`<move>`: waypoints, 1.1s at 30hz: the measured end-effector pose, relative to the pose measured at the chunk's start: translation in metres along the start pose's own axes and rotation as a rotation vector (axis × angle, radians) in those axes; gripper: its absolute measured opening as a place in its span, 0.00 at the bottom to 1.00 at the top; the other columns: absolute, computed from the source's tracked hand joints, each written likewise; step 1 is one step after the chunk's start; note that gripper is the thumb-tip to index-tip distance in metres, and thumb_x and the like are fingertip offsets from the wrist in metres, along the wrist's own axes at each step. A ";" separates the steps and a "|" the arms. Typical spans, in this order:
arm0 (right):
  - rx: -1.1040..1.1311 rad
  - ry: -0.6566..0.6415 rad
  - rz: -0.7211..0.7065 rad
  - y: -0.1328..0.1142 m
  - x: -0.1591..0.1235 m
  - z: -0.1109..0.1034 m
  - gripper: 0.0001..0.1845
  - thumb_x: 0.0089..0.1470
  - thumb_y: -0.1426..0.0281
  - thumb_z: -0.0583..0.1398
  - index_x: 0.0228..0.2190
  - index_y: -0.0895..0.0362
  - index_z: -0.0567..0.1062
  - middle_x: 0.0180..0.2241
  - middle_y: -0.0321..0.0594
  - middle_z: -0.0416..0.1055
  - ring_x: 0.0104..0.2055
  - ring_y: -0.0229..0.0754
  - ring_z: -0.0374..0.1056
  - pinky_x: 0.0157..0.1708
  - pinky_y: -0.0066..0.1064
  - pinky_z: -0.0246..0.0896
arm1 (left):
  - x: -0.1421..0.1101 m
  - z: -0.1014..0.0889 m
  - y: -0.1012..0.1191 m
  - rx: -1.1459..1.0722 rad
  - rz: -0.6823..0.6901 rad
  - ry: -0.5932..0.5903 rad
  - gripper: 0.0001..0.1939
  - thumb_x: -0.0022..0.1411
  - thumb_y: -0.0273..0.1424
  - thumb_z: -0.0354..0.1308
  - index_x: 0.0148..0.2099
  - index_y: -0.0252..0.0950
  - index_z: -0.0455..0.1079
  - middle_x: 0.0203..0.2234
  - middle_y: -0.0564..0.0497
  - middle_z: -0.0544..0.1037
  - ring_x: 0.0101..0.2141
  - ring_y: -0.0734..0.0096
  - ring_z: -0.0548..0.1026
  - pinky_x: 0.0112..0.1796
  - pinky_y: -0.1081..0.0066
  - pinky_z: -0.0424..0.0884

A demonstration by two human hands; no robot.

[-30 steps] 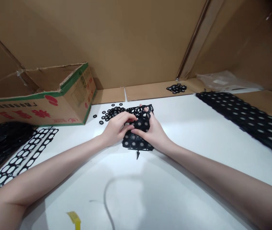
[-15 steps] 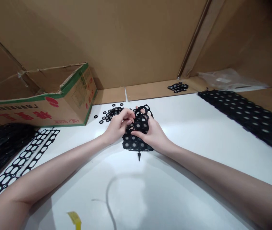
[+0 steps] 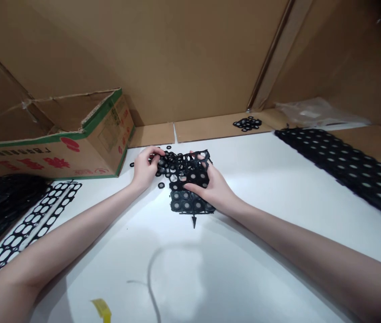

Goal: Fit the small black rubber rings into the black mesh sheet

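Note:
My right hand (image 3: 215,186) grips a black lattice sheet (image 3: 190,206), thumb on top and fingers underneath. The sheet's near cells are filled with grey-centred black rings; its far part is bent up over the fingers, and some cells there are open. A black arrow-shaped tab (image 3: 194,221) sticks out from its near edge. To the left, my left hand (image 3: 146,168) is at a pile of small black rings (image 3: 168,163), with thumb and index finger bent together at the pile's edge. Whether a ring is between those fingertips is too small to tell. One loose ring (image 3: 161,185) lies just left of the sheet.
An open cardboard box (image 3: 99,148) stands at left, by a stack of black sheets (image 3: 5,202) and an unfilled lattice strip (image 3: 32,215). At right lies a long filled sheet (image 3: 348,166). Behind are more rings (image 3: 247,123) and a plastic bag (image 3: 318,112). Yellow tape (image 3: 102,308) is in front.
My left hand has moved from the lattice sheet leftward to the ring pile. My right hand still holds the sheet in nearly the same place.

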State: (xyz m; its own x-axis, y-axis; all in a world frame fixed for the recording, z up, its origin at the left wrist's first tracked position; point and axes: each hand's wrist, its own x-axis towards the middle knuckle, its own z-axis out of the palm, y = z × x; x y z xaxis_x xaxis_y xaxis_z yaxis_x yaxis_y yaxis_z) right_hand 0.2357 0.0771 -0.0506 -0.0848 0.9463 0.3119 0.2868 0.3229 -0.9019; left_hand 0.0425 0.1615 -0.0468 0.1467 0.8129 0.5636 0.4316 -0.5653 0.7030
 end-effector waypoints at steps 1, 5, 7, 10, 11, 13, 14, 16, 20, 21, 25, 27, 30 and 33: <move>0.009 0.000 -0.002 0.000 0.000 0.000 0.40 0.46 0.72 0.64 0.60 0.51 0.59 0.60 0.47 0.61 0.63 0.50 0.56 0.63 0.49 0.48 | -0.003 -0.001 0.004 0.040 0.050 -0.007 0.07 0.58 0.21 0.52 0.34 0.34 0.70 0.34 0.49 0.77 0.39 0.67 0.74 0.42 0.66 0.67; 0.008 0.023 -0.008 0.003 0.001 0.000 0.40 0.46 0.71 0.64 0.60 0.51 0.59 0.58 0.47 0.63 0.62 0.50 0.58 0.62 0.50 0.49 | -0.018 0.002 0.029 0.110 0.390 -0.051 0.08 0.64 0.25 0.50 0.42 0.36 0.70 0.38 0.47 0.77 0.41 0.66 0.72 0.44 0.64 0.68; -0.011 0.030 -0.018 0.003 0.002 0.000 0.40 0.46 0.70 0.64 0.59 0.53 0.59 0.58 0.48 0.63 0.62 0.51 0.58 0.62 0.50 0.50 | -0.026 0.006 0.037 0.127 0.557 -0.185 0.08 0.64 0.25 0.51 0.44 0.36 0.70 0.39 0.46 0.77 0.41 0.66 0.73 0.43 0.64 0.69; -0.042 0.005 -0.044 0.002 0.000 0.000 0.42 0.46 0.69 0.64 0.61 0.55 0.56 0.59 0.50 0.61 0.63 0.53 0.56 0.63 0.49 0.47 | -0.031 0.013 0.041 0.195 0.637 -0.253 0.08 0.64 0.28 0.53 0.43 0.35 0.71 0.38 0.45 0.78 0.37 0.66 0.73 0.39 0.65 0.69; -0.051 -0.012 -0.053 0.001 0.000 0.001 0.44 0.46 0.70 0.63 0.62 0.55 0.54 0.60 0.50 0.60 0.64 0.52 0.55 0.64 0.48 0.46 | -0.032 0.014 0.040 0.215 0.634 -0.242 0.08 0.64 0.29 0.53 0.43 0.35 0.71 0.37 0.45 0.78 0.36 0.65 0.73 0.38 0.65 0.69; -0.063 -0.045 -0.066 0.000 -0.002 0.001 0.45 0.47 0.71 0.62 0.63 0.56 0.50 0.61 0.51 0.58 0.64 0.51 0.54 0.65 0.47 0.44 | -0.032 0.016 0.038 0.240 0.628 -0.227 0.08 0.64 0.29 0.54 0.43 0.33 0.72 0.35 0.44 0.78 0.35 0.65 0.73 0.36 0.65 0.68; -0.067 -0.055 -0.068 0.000 -0.002 0.002 0.45 0.48 0.71 0.61 0.64 0.57 0.49 0.61 0.51 0.58 0.64 0.51 0.55 0.65 0.47 0.43 | -0.031 0.017 0.037 0.245 0.631 -0.228 0.08 0.64 0.29 0.54 0.42 0.33 0.72 0.34 0.44 0.78 0.34 0.65 0.73 0.36 0.66 0.68; -0.072 -0.065 -0.073 0.001 -0.003 0.003 0.43 0.50 0.72 0.59 0.64 0.56 0.48 0.60 0.50 0.60 0.63 0.50 0.57 0.65 0.47 0.44 | -0.031 0.017 0.036 0.245 0.617 -0.243 0.09 0.65 0.29 0.52 0.41 0.33 0.73 0.32 0.45 0.78 0.33 0.66 0.72 0.35 0.66 0.67; -0.115 -0.065 -0.090 0.003 -0.002 0.005 0.42 0.50 0.74 0.57 0.64 0.54 0.48 0.59 0.48 0.62 0.63 0.52 0.56 0.63 0.50 0.47 | -0.032 0.017 0.039 0.139 0.464 -0.281 0.09 0.65 0.28 0.52 0.36 0.34 0.74 0.28 0.49 0.77 0.30 0.68 0.72 0.34 0.68 0.66; -0.127 -0.066 -0.092 0.003 -0.002 0.005 0.43 0.50 0.74 0.57 0.64 0.54 0.49 0.58 0.48 0.63 0.64 0.53 0.55 0.63 0.51 0.48 | -0.032 0.017 0.040 0.094 0.408 -0.283 0.09 0.64 0.28 0.53 0.35 0.34 0.74 0.27 0.50 0.77 0.30 0.69 0.72 0.34 0.68 0.65; -0.136 -0.068 -0.096 0.003 -0.001 0.005 0.44 0.48 0.75 0.58 0.64 0.54 0.50 0.56 0.47 0.66 0.63 0.56 0.57 0.62 0.53 0.50 | -0.030 0.020 0.042 -0.091 0.128 -0.225 0.08 0.61 0.27 0.53 0.31 0.34 0.72 0.26 0.52 0.76 0.28 0.71 0.72 0.32 0.71 0.66; -0.124 -0.064 -0.092 0.003 -0.001 0.006 0.44 0.48 0.75 0.58 0.64 0.54 0.50 0.55 0.46 0.68 0.63 0.56 0.57 0.62 0.53 0.50 | -0.028 0.021 0.041 -0.207 -0.005 -0.166 0.08 0.60 0.29 0.53 0.31 0.35 0.70 0.25 0.52 0.74 0.27 0.71 0.71 0.30 0.71 0.66; -0.094 -0.063 -0.074 0.004 -0.001 0.006 0.43 0.49 0.75 0.58 0.64 0.55 0.51 0.53 0.46 0.70 0.63 0.54 0.56 0.63 0.52 0.48 | -0.024 0.022 0.036 -0.310 -0.074 -0.116 0.10 0.62 0.34 0.53 0.31 0.35 0.68 0.24 0.53 0.71 0.26 0.72 0.69 0.29 0.72 0.65; -0.081 -0.072 -0.052 0.005 -0.001 0.005 0.41 0.49 0.76 0.58 0.63 0.56 0.52 0.53 0.47 0.70 0.62 0.52 0.58 0.63 0.51 0.47 | -0.020 0.019 0.029 -0.302 -0.038 -0.054 0.15 0.66 0.39 0.48 0.30 0.36 0.63 0.21 0.54 0.67 0.25 0.74 0.65 0.30 0.73 0.64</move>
State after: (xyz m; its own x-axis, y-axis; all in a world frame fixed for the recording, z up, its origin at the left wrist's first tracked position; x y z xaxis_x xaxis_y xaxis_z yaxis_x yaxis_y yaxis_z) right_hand 0.2321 0.0780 -0.0570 -0.1687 0.9278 0.3327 0.3565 0.3721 -0.8570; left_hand 0.0692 0.1316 -0.0464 0.1862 0.8361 0.5160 0.1546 -0.5436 0.8250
